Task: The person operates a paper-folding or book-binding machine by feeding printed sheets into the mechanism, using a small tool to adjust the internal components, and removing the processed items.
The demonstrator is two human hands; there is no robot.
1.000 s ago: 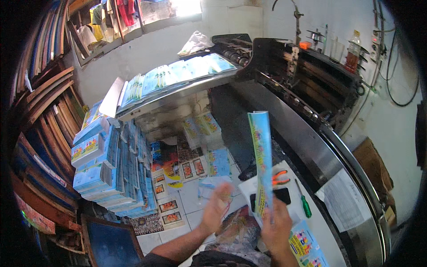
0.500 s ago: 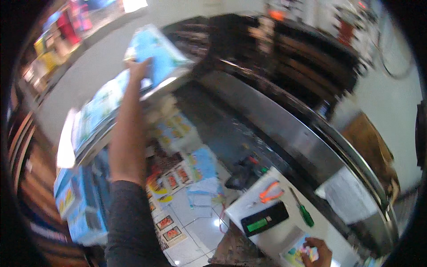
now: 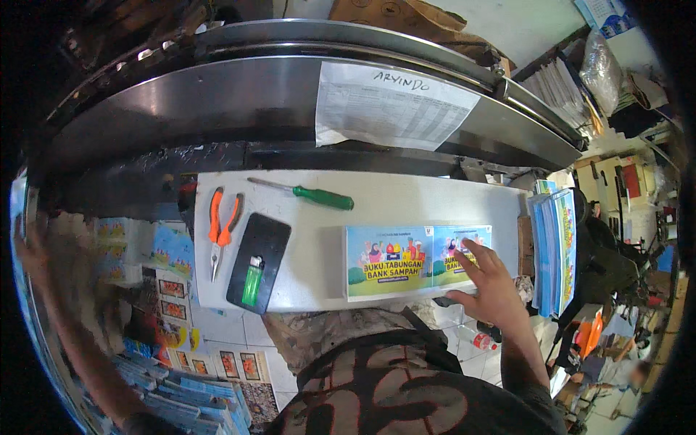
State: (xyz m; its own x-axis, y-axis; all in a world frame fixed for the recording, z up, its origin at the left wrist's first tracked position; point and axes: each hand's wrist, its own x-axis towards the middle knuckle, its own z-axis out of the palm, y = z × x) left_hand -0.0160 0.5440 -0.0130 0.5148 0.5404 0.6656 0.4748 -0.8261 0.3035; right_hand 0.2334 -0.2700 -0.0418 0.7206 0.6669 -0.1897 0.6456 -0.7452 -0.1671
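My right hand (image 3: 489, 286) is over the right end of a pair of blue booklets with cartoon covers (image 3: 391, 264), lying on a white bench top (image 3: 312, 250). Its fingers and thumb are spread, with the fingertips on or just above the right-hand cover. At the far left rim is my left hand (image 3: 32, 254), beside a light-blue stack of printed paper (image 3: 17, 210) seen edge-on. Blur and distortion hide its fingers.
On the bench lie orange-handled pliers (image 3: 223, 221), a green screwdriver (image 3: 322, 197), and a black phone (image 3: 246, 279) with a green lighter (image 3: 252, 283) on it. Upright booklets (image 3: 557, 250) stand at its right end. A metal machine rail (image 3: 239, 94) runs behind, with paper (image 3: 391, 109) attached.
The view has swung to the right, centring the bench. My left hand, earlier on the blue sheets at upper left, is at the left rim. My right hand remains at the booklets.
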